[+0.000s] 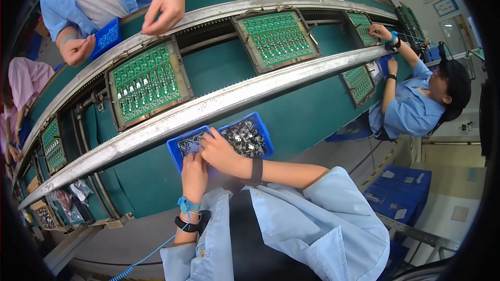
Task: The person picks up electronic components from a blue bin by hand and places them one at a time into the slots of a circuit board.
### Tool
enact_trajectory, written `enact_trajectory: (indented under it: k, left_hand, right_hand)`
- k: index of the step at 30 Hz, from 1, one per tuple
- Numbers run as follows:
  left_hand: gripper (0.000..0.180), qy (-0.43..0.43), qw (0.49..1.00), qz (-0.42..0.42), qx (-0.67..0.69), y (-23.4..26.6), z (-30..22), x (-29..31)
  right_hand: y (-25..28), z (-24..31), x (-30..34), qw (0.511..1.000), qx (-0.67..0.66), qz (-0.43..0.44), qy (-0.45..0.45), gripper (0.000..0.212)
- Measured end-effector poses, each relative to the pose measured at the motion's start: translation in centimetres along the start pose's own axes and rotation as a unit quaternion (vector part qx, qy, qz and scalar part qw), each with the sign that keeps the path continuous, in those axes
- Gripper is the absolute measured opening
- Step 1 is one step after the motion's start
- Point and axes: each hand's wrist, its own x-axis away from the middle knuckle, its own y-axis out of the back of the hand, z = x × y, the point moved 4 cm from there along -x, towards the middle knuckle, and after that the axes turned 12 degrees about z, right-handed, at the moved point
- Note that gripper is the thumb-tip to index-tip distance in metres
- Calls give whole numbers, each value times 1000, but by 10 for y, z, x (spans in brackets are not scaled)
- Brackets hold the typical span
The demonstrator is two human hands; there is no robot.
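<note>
And here, just on the wearer's side of the near rail, both hands are crowding over the left bin: the left hand is sitting farther from the rail, while the right hand is leaning in from the right, closer to the rail. The grip is looking narrow on both, fingertips bunching together, but the fingers are hiding whatever they may be pinching, so there's no telling whether a part is being held. Picking out small parts seems to be the step in hand; doing it well is probably calling for a light fingertip touch, teasing one piece free at a time and minding the blue coiled cord. The slender grey parts are lying in that bin, near the rail, their long axes seemingly pointing every which way, so lining the fingers up with each piece is likely paying off. The bin's far edge is running roughly along the rail, its left wall pointing away from it toward the wearer; the hands are covering too much for its own long axis to be read. The right bin is resting farther right along the rail, holding blocky black-and-silver parts.
</note>
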Motion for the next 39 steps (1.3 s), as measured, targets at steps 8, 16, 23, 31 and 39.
enact_trajectory:
  k: [8,16,23,31,39]
  left_hand:
    - [7,-38,997,-67,27,18,-14,-4]
    - [1,-57,991,-98,77,25,-17,-3]
    - [9,-51,972,-127,193,47,-21,-4]
    - [7,-113,947,-188,236,79,-42,-15]
    - [10,-142,939,-220,221,95,-56,-26]
  right_hand:
    - [40,-10,0,981,-138,-129,33,14]
    - [62,-24,21,960,-231,-158,25,7]
    - [99,-59,42,947,-250,-200,-30,9]
    - [116,-117,69,851,-369,-297,-225,9]
    - [130,-162,83,869,-271,-359,-207,8]
